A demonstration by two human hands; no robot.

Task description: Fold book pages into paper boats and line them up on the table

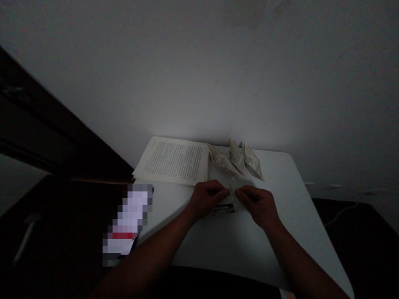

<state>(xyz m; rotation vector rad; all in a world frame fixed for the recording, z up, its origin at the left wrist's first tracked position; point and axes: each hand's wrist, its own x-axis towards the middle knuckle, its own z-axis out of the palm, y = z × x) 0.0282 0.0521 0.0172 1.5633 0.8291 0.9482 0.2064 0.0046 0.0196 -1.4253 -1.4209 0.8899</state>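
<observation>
My left hand (206, 198) and my right hand (258, 202) meet over a small piece of printed paper (230, 198) that is partly folded, on a white table (249, 241). Both hands pinch the paper from either side, fingers curled shut on it. A fold of the paper stands up between my fingertips. Most of the sheet is hidden under my hands.
An open printed book (174, 160) lies at the table's far left against the wall. Three folded paper shapes (238, 160) sit beside it at the far edge. A blurred-out object (129, 222) rests at the table's left edge, next to dark furniture (46, 137).
</observation>
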